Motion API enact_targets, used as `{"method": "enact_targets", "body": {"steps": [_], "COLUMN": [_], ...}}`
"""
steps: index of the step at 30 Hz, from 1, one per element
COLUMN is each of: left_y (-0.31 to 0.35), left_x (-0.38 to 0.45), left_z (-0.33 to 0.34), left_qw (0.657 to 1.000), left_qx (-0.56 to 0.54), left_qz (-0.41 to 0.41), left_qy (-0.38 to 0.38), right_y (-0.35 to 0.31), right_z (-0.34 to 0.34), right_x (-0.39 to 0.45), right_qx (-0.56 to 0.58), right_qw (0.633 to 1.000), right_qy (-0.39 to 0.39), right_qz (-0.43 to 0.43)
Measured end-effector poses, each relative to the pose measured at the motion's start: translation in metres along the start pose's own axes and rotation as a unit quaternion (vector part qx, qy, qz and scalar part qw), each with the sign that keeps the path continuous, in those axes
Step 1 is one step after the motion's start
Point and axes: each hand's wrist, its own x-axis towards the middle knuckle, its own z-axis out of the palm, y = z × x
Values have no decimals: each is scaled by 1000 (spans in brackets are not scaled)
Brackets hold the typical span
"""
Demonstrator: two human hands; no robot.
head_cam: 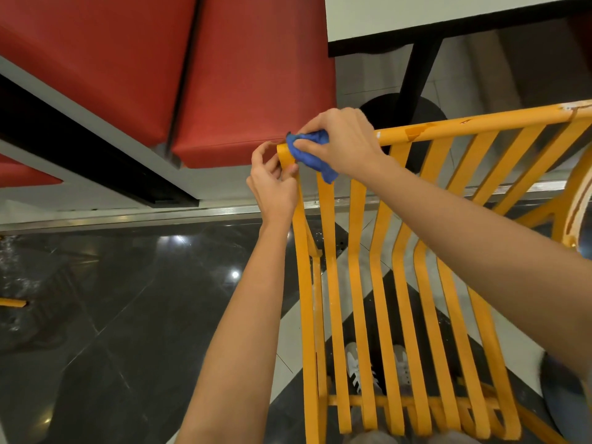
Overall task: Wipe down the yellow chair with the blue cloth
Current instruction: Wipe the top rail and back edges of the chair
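The yellow chair (pixel 381 283) of metal slats fills the lower right, seen from above and behind its top rail. My right hand (pixel 342 142) grips the bunched blue cloth (pixel 310 155) and presses it on the rail's left corner. Just below, my left hand (pixel 272 184) pinches the outermost left slat near the top with thumb and fingers. Brown stains and chipped paint show on the rail's right part and on the right armrest.
Red padded bench seats (pixel 160 68) sit beyond the chair at upper left. A white table (pixel 448 17) on a black post with a round base (pixel 403 113) stands at upper right. The floor is glossy dark tile. White shoes (pixel 362 373) show through the slats.
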Motion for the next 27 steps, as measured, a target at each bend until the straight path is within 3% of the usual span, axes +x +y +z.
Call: {"method": "enact_targets", "body": {"steps": [5, 13, 17, 22, 27], "left_y": [2, -3, -6, -7, -7], "left_x": [-2, 7, 7, 4, 5], "left_z": [3, -4, -5, 0, 0], "left_qw": [1000, 1000, 1000, 1000, 1000], "left_qx": [13, 5, -2, 7, 18], "left_qz": [-2, 8, 8, 14, 21], "left_qy": [5, -18, -9, -8, 1], "right_y": [35, -14, 18, 64, 28], "right_z": [-18, 26, 6, -19, 6], "right_x": [-21, 8, -8, -35, -23], "right_qx": [6, -40, -54, -74, -91], "right_qw": [999, 999, 998, 994, 993], "right_qy": [45, 17, 22, 76, 79], "right_qz": [7, -21, -28, 26, 16]}}
